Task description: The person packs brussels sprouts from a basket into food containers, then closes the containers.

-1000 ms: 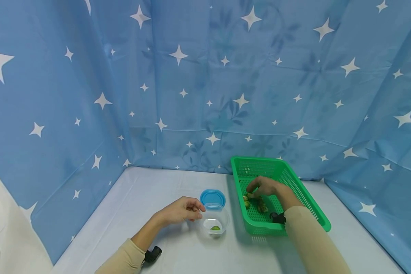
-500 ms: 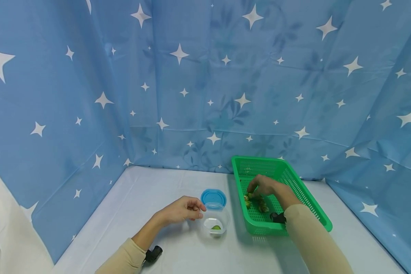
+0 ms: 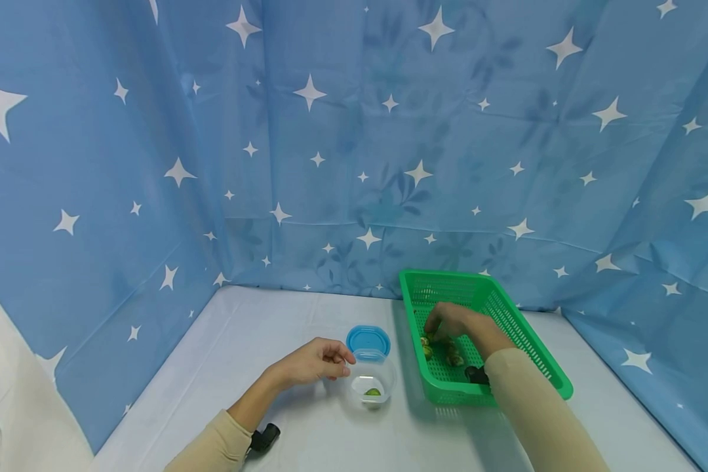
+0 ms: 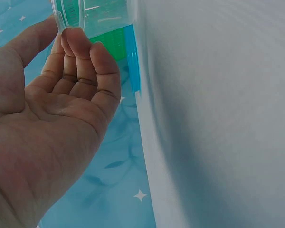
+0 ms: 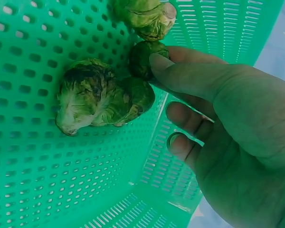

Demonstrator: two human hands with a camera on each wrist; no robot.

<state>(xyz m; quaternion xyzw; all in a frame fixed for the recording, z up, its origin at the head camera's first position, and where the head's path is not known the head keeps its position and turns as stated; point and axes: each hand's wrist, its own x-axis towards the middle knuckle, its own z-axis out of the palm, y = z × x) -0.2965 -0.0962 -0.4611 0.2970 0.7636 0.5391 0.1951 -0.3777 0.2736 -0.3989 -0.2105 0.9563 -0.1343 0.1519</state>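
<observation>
In the right wrist view, my right hand (image 5: 228, 114) pinches a small dark green Brussels sprout (image 5: 141, 61) between thumb and forefinger. Several other sprouts lie around it on the floor of a green perforated basket (image 5: 99, 185), one of them a larger sprout with browned leaves (image 5: 83, 97). My left hand (image 3: 315, 362) is at the left side of a clear plastic tub (image 3: 383, 381), its thumb and fingertips holding the rim. A single green piece, seemingly a sprout (image 3: 372, 392), sits inside the tub.
Behind the tub a round blue lid (image 3: 368, 339) lies on the white tabletop (image 3: 307, 432). Blue star-patterned cloth (image 3: 342, 164) hangs along the back and sides. The basket's raised walls surround the right hand.
My right hand has shifted slightly among the sprouts and turned a little. The left hand and the tub stay where they were.
</observation>
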